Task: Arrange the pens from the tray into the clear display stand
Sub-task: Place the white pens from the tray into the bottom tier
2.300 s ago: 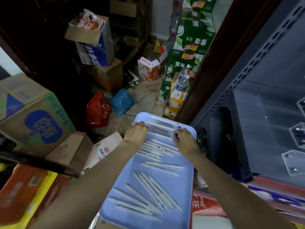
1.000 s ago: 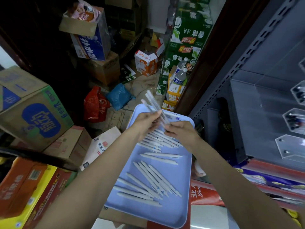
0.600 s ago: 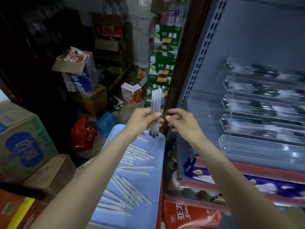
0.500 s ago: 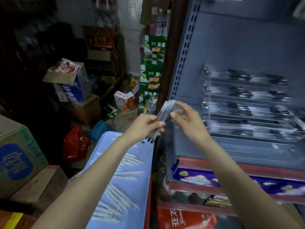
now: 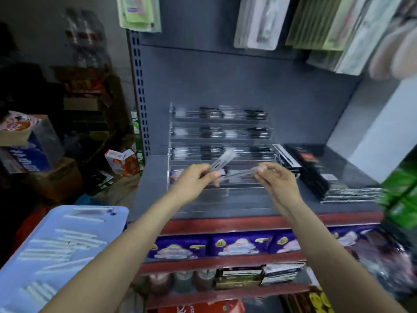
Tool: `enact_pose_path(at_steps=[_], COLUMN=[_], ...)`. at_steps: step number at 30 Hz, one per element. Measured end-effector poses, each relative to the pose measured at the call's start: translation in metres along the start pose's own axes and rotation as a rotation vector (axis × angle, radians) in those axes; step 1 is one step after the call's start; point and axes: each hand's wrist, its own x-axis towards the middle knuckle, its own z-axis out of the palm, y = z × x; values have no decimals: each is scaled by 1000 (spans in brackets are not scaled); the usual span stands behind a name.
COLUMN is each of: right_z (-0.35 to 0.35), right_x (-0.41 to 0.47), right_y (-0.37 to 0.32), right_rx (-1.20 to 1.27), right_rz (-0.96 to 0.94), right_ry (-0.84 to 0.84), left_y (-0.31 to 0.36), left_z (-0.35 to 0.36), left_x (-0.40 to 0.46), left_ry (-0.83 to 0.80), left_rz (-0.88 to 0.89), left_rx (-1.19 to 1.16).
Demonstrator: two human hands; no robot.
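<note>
My left hand (image 5: 194,181) grips a small bundle of pale pens (image 5: 223,158) that points up and right. My right hand (image 5: 277,180) pinches the far end of a single pen (image 5: 240,174) drawn out sideways from the bundle. Both hands hover in front of the clear tiered display stand (image 5: 220,141) on the grey shelf; its upper tiers hold dark pens. The light blue tray (image 5: 33,263) with several loose pale pens lies at the lower left, partly behind my left forearm. The frame is blurred.
Black flat packs (image 5: 325,170) are stacked on the shelf right of the stand. Packaged goods hang above. Purple packets fill the shelf below the red shelf edge (image 5: 248,222). Cardboard boxes and bags crowd the floor on the left.
The hands lifted a bundle of pens off the tray and carried it up and right to the stand. The view swung right. My right hand now draws one pen out.
</note>
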Motion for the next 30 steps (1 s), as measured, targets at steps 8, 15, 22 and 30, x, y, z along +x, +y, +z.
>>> enact_pose_path(at_steps=[8,15,22,30], right_z=[-55,-78,-70,-48], right_x=[38,52,54,56], right_y=[-7,-3,-12,-24], right_rx=[-370,-655,-766,-567], right_rz=[-26,48,-100,-160], right_ry=[90,91,141,-161], left_y=[25,26,34,41], left_z=[34,49,58,50], left_x=[35,57,62,62], left_ry=[147,163,197,55], left_rz=[-44,-105,-27,80], left_rx=[138,512,701,371])
